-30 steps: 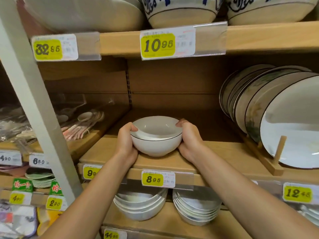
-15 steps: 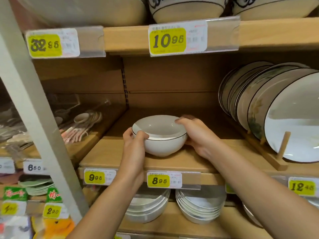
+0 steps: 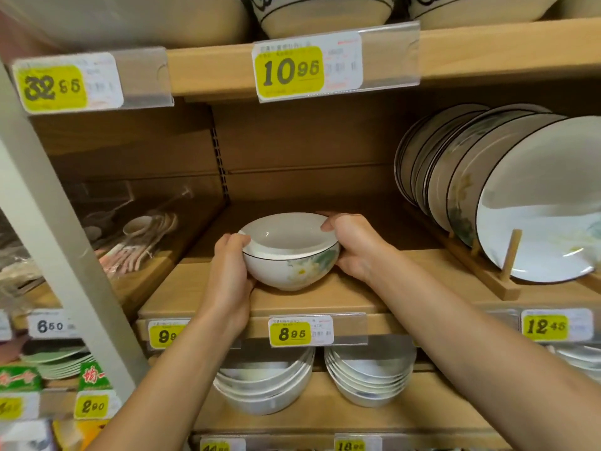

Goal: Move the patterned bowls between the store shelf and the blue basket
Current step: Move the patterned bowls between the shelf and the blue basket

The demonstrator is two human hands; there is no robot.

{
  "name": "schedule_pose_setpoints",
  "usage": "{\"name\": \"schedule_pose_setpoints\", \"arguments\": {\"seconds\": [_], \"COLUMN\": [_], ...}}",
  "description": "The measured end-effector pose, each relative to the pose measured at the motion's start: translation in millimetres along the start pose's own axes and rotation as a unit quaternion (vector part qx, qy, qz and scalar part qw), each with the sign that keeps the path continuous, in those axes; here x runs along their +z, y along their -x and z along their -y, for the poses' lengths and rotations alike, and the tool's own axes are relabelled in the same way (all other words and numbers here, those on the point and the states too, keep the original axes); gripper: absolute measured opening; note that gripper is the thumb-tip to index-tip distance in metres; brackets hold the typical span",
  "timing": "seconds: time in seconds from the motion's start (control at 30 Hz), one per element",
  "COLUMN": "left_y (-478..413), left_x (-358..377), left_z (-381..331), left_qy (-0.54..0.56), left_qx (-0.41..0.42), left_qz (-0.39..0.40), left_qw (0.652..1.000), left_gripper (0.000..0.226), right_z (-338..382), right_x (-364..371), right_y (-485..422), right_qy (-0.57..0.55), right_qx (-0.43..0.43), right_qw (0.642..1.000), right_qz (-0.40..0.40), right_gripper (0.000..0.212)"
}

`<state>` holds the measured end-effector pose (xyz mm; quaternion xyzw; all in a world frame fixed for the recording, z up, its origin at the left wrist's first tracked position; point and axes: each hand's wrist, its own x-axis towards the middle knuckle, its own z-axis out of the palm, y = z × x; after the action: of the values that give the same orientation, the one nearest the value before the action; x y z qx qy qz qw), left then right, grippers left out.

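**Patterned bowl turned on middle shelf; two-hand hold confirmed**

Since half a second ago the white ceramic bowl with a dark rim line (image 3: 289, 265) has been turned. A pale lotus-and-leaf motif now faces near and right. The left hand (image 3: 227, 281) has also dropped lower round the near-left wall.

Hold: the left hand cups the wall with its thumb at the rim. The right hand (image 3: 354, 245) grips the far-right rim and wall, fingers curled.

Location: the bowl is toward the front of the middle wooden store shelf (image 3: 325, 304), above the yellow 8.95 price tag (image 3: 300, 332). I cannot tell whether its foot bears on the board or is just clear of it. The blue basket is not in view.

Recommendation, as a judgement:
- Glazed ware is slippery, so both palms should sit low under the curve rather than pinching the rim.
- The rim should be kept level.
- Any travel should run straight toward the near edge, well apart from the upright plates (image 3: 487, 190) at right.

Count:
- Patterned bowls in hand: one.
- Stacks of plain white bowls on the shelf below: two, left (image 3: 263, 385) and right (image 3: 367, 375). Each is several deep, and the exact number is not readable.
- Dark-rimmed plates standing in the wooden rack (image 3: 478, 265): at least six, with rims overlapping.
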<state>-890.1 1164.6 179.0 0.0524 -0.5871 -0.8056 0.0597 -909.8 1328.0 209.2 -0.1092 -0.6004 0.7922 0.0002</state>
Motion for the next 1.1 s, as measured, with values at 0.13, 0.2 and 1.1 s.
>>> {"name": "schedule_pose_setpoints", "arguments": {"seconds": [0.13, 0.2, 1.1], "left_y": [8.3, 6.3, -17.2], "left_x": [5.1, 5.5, -12.0], "left_z": [10.1, 0.7, -11.1], "left_qy": [-0.029, -0.004, 0.022], "left_qx": [0.033, 0.003, -0.03], "left_qz": [0.005, -0.003, 0.007], "left_qw": [0.999, 1.0, 0.999], "left_gripper": [0.046, 0.038, 0.03], "right_z": [-5.9, -7.5, -19.6], "right_x": [2.2, -3.3, -11.2], "right_y": [12.8, 18.4, 12.6], "right_qy": [-0.015, -0.029, -0.014], "right_qx": [-0.001, 0.003, -0.028], "right_qw": [1.0, 0.999, 0.998], "right_qz": [-0.001, 0.035, 0.053], "right_gripper": [0.023, 0.026, 0.036]}}
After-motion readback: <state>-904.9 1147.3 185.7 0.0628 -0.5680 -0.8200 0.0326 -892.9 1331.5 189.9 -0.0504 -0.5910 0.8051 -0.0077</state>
